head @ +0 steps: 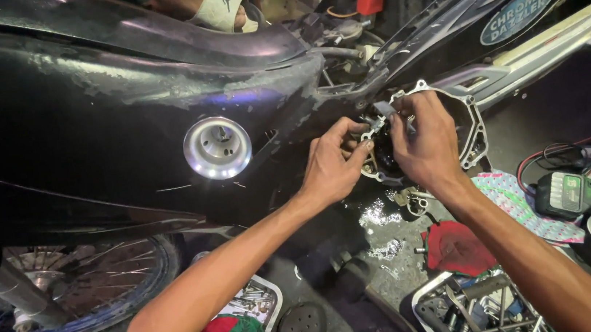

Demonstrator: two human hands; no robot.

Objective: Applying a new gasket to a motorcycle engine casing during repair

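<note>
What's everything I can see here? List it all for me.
motorcycle body: one, black, left and top
engine opening: one, grey metal rim, centre, under both hands
round metal cap: one, silver, on the bodywork
spoked wheel: one, dark, lower left
cordless tool: one, green, right
red rag: one, floor, right of centre
tool trays: two, bottom centre and bottom right
left hand: at the opening
right hand: at the opening, holding a small part
</note>
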